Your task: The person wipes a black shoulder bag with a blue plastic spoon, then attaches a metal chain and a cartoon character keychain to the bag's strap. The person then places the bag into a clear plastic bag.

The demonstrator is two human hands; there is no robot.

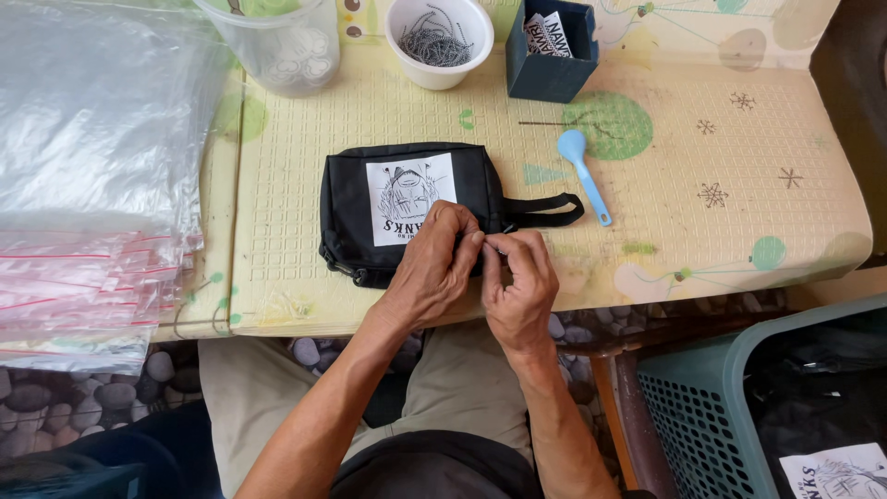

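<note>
A small black pouch [356, 199] with a white printed patch lies on the pale yellow patterned table [702, 129], its black wrist strap [545, 211] stretched to the right. My left hand [432, 268] rests on the pouch's near right corner, fingers curled over its edge. My right hand [517, 282] is right beside it, thumb and forefinger pinched together at the corner where the strap joins. Whatever small part the fingers pinch is hidden.
At the back stand a white bowl [439, 37] of small metal hooks, a clear plastic tub [282, 42] and a dark blue box [552, 51] of tags. A light blue spoon [584, 171] lies right. Plastic zip bags [83, 185] pile left. A teal basket [739, 407] sits lower right.
</note>
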